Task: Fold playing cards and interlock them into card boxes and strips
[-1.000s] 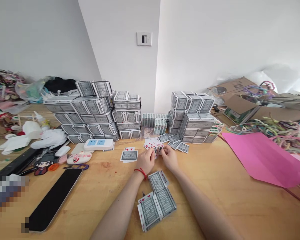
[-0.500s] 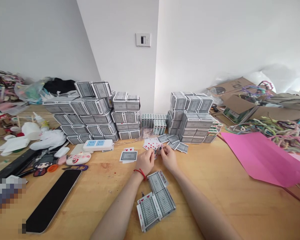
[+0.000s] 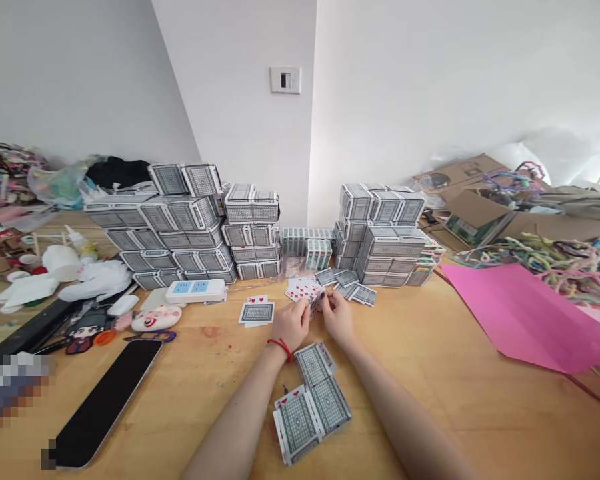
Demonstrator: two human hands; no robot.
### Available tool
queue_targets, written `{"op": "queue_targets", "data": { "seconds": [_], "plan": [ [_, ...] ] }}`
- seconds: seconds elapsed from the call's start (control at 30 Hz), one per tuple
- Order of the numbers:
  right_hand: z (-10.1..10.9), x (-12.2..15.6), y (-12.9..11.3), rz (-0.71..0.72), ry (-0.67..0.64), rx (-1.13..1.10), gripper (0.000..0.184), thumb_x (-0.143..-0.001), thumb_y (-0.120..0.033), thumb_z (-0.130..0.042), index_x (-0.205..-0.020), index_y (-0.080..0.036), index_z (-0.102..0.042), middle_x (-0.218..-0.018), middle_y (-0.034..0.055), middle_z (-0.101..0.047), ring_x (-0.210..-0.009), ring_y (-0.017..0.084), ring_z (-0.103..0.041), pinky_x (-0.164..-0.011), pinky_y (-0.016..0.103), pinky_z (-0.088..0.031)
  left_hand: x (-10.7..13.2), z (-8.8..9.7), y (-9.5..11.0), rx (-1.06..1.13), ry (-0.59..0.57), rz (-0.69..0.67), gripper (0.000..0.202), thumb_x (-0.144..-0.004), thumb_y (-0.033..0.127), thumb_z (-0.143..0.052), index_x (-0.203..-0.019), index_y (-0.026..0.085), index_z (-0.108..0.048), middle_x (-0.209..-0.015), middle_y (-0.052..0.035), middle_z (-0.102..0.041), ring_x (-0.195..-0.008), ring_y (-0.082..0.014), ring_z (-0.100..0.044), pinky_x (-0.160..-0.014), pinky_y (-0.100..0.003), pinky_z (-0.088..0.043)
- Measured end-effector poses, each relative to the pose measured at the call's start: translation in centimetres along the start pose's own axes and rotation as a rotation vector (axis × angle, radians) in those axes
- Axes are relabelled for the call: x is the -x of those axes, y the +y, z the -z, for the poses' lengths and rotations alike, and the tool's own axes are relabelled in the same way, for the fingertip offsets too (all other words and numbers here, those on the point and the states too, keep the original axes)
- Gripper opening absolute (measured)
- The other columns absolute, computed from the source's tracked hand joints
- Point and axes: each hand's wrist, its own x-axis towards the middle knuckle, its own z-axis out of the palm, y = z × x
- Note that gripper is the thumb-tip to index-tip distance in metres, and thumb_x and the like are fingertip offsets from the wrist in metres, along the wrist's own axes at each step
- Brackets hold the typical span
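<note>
Left hand (image 3: 291, 322) and right hand (image 3: 338, 316) both pinched shut on small fan of glossy red-pip playing cards (image 3: 314, 299) | held just above pale wooden table (image 3: 430, 360) | loose grey-backed rectangular cards (image 3: 313, 403) on table, nearer the wearer than the fan.

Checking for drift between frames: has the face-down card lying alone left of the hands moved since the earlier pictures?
No. The face-down card keeps its place just below the white power strip, with the red-pip card under its far edge.
</note>
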Motion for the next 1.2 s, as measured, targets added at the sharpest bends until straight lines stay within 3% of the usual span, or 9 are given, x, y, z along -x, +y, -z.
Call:
{"op": "queue_targets", "data": {
  "seconds": [0.2, 0.5, 0.73, 0.83, 0.97, 1.1, 1.2],
  "plan": [
    [0.3, 0.1, -0.3, 0.030, 0.061, 0.147, 0.021, -0.077, -0.038, -0.041, -0.069, -0.020, -0.048, -0.059, 0.0006, -0.056, -0.052, 0.014, -0.052, -0.052, 0.025, -0.041, 0.0, 0.2, 0.2, -0.018, -0.009, -0.056, 0.017, -0.083, 0.022, -0.033, -0.077, 0.020, -0.049, -0.061, -0.0019, -0.057, -0.057, -0.0133, -0.054, -0.053, -0.024, -0.036],
    [0.3, 0.1, -0.1, -0.020, 0.048, 0.074, 0.018, -0.076, -0.035, -0.043, -0.065, -0.021, -0.047, -0.057, 0.0000, -0.059, -0.051, 0.014, -0.054, -0.051, 0.024, -0.041, -0.1, 0.3, 0.1, -0.045, -0.018, -0.090, 0.019, -0.084, 0.021, -0.032, -0.079, 0.019, -0.050, -0.064, -0.0029, -0.058, -0.060, -0.0139, -0.054, -0.054, -0.024, -0.035],
    [0.4, 0.1, 0.0, 0.002, 0.086, 0.142, 0.021, -0.075, -0.035, -0.046, -0.061, -0.020, -0.048, -0.054, -0.0013, -0.056, -0.050, 0.013, -0.052, -0.052, 0.023, -0.040, -0.1, 0.2, 0.0, 0.029, -0.006, -0.034, 0.020, -0.083, 0.021, -0.033, -0.081, 0.019, -0.052, -0.066, -0.0033, -0.059, -0.063, -0.0141, -0.054, -0.057, -0.024, -0.035],
    [0.5, -0.3, 0.1, -0.049, 0.053, -0.009, 0.023, -0.074, -0.038, -0.048, -0.062, -0.019, -0.050, -0.054, -0.0013, -0.056, -0.051, 0.013, -0.052, -0.053, 0.024, -0.041, -0.1, 0.0, 0.0, 0.142, 0.030, 0.108, 0.019, -0.083, 0.023, -0.034, -0.080, 0.019, -0.053, -0.062, -0.0017, -0.056, -0.059, -0.0131, -0.052, -0.055, -0.023, -0.033],
    [0.9, -0.9, 0.2, -0.210, -0.141, -0.374, 0.029, -0.072, -0.045, -0.050, -0.063, -0.018, -0.054, -0.059, 0.0008, -0.058, -0.054, 0.015, -0.053, -0.054, 0.027, -0.043, -0.2, -0.3, -0.4, 0.350, 0.094, 0.293, 0.019, -0.081, 0.027, -0.037, -0.073, 0.019, -0.052, -0.055, 0.0016, -0.049, -0.051, -0.0112, -0.045, -0.051, -0.021, -0.030],
    [1.1, -1.0, 0.0, -0.342, -0.289, -0.659, 0.026, -0.069, -0.044, -0.056, -0.075, -0.019, -0.057, -0.069, 0.0024, -0.062, -0.060, 0.017, -0.056, -0.057, 0.030, -0.045, -0.5, -0.7, -0.9, 0.594, 0.127, 0.378, 0.019, -0.079, 0.031, -0.040, -0.070, 0.017, -0.051, -0.057, 0.0016, -0.049, -0.053, -0.0107, -0.045, -0.051, -0.020, -0.031],
    [0.7, -0.7, -0.4, -0.371, -0.338, -0.739, 0.024, -0.068, -0.042, -0.057, -0.077, -0.019, -0.057, -0.070, 0.0010, -0.062, -0.063, 0.016, -0.056, -0.060, 0.030, -0.045, -0.6, -0.8, -0.9, 0.762, 0.112, 0.421, 0.018, -0.077, 0.032, -0.044, -0.070, 0.016, -0.051, -0.060, 0.0013, -0.051, -0.054, -0.0106, -0.046, -0.051, -0.020, -0.033]
  ]
}}
